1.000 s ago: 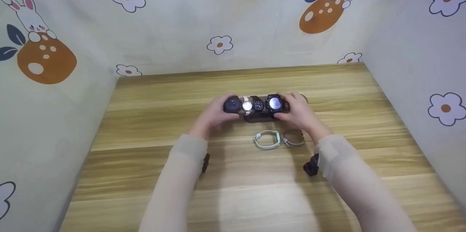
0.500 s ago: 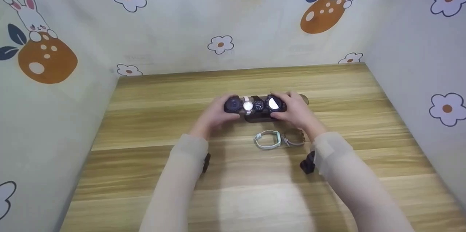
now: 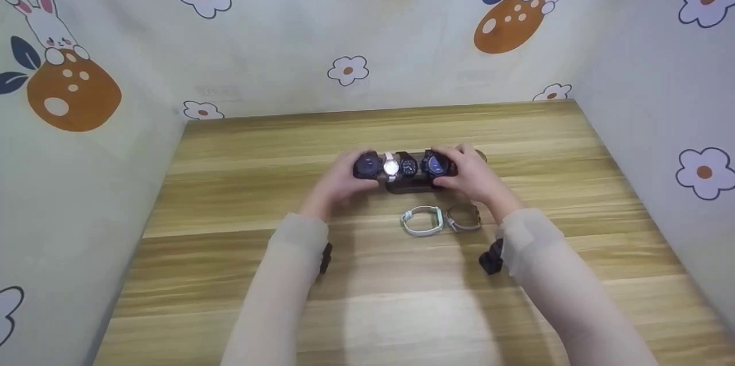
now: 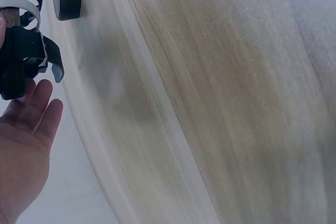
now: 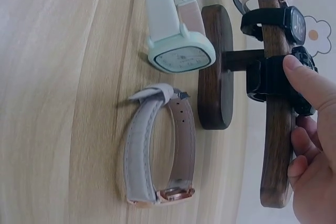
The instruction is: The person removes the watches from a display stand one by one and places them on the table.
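A dark wooden T-bar watch stand [image 5: 277, 145] carries several watches on its raised bar. At the bar's left end my left hand [image 3: 340, 177] holds a bulky black watch [image 3: 367, 165] between thumb and fingers; in the left wrist view its fingertips meet the underside of that watch. My right hand [image 3: 469, 175] pinches another chunky black watch [image 3: 437, 164] on the bar's right part, thumb [image 5: 307, 80] on its near edge and other fingers curled by the bar. Between the hands sit a watch with a pale strap [image 3: 391, 167] and a slim black watch [image 3: 408, 167].
In front of the stand, a mint-green watch [image 3: 422, 220] and a watch with a greyish strap and rose-gold case [image 5: 160, 150] lie on the wood-grain table [image 3: 229, 193]. The stand's oval base [image 5: 216, 66] rests behind them. A patterned cloth wall [image 3: 275, 38] rises at the back.
My right hand and its black watch shifted slightly left, then back right along the bar. The bright glare on that watch's face has faded. My left hand has stayed put.
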Action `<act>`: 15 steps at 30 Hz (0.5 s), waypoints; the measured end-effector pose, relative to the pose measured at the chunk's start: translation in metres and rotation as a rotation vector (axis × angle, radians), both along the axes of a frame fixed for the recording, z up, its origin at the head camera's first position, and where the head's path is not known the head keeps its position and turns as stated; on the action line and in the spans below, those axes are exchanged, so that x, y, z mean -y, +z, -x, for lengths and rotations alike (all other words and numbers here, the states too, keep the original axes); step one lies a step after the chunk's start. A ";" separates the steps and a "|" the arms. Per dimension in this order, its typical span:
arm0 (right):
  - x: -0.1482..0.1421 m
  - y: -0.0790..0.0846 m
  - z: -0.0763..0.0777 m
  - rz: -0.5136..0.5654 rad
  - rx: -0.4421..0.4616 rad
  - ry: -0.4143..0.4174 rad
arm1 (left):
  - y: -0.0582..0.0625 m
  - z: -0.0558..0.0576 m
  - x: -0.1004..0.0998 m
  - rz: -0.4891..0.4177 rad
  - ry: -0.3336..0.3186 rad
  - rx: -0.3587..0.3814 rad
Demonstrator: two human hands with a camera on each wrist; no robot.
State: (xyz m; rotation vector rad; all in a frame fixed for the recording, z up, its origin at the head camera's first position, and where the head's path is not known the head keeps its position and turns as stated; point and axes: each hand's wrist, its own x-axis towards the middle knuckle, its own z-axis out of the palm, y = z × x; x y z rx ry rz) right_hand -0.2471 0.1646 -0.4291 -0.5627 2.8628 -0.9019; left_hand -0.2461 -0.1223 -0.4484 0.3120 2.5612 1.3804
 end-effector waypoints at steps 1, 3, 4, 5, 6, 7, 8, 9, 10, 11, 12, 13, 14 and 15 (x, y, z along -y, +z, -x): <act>-0.001 0.000 0.000 0.000 0.000 0.002 | 0.000 0.000 0.000 -0.003 0.004 0.003; -0.003 0.000 -0.001 0.004 0.003 0.000 | -0.001 -0.001 0.000 -0.005 0.011 0.007; -0.005 0.000 -0.001 0.008 0.001 -0.001 | -0.001 -0.001 0.000 -0.001 0.012 0.004; -0.006 0.000 -0.001 0.013 -0.001 -0.004 | -0.001 -0.001 0.000 -0.001 0.011 -0.001; -0.007 0.000 -0.001 0.019 -0.004 -0.005 | -0.001 -0.001 0.000 -0.002 0.008 -0.007; -0.009 0.000 -0.002 0.027 -0.008 -0.007 | -0.001 -0.001 0.000 -0.002 0.006 -0.013; -0.011 0.000 -0.002 0.035 -0.010 -0.010 | -0.001 -0.001 0.000 -0.003 0.003 -0.014; -0.013 0.000 -0.002 0.043 -0.014 -0.014 | 0.000 -0.001 0.000 0.002 -0.001 -0.021; -0.014 0.000 -0.001 0.047 -0.018 -0.016 | 0.000 -0.001 0.000 0.005 -0.002 -0.023; -0.016 0.000 -0.001 0.053 -0.020 -0.018 | 0.000 -0.001 0.000 0.009 -0.003 -0.023; -0.018 -0.001 -0.001 0.056 -0.022 -0.020 | 0.001 -0.001 0.000 0.012 -0.003 -0.022; -0.020 -0.002 0.000 0.059 -0.022 -0.024 | 0.001 -0.001 0.000 0.017 -0.004 -0.022; -0.022 -0.002 0.000 0.061 -0.023 -0.027 | 0.001 -0.001 0.000 0.019 -0.006 -0.022; -0.024 -0.003 0.000 0.062 -0.024 -0.029 | 0.001 0.000 0.000 0.020 -0.009 -0.025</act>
